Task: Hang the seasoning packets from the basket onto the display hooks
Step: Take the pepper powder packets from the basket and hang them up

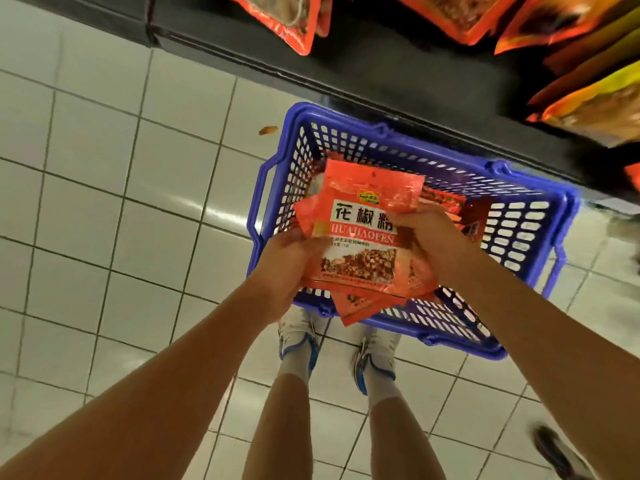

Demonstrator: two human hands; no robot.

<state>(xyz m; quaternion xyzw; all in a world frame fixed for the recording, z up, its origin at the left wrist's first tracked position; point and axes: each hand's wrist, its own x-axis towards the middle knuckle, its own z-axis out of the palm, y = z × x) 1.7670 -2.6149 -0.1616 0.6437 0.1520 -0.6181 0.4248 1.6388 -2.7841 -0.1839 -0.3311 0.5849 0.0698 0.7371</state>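
Both hands, left (291,261) & right (429,233), fingers gripping packet stack (360,237) over blue basket (540,244); hung packets (294,19) above.

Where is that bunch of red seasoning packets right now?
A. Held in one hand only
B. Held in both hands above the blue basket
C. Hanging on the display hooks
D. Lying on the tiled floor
B: the left hand and the right hand each grip a side of the red seasoning packets, which are fanned out just over the blue basket standing on the floor.
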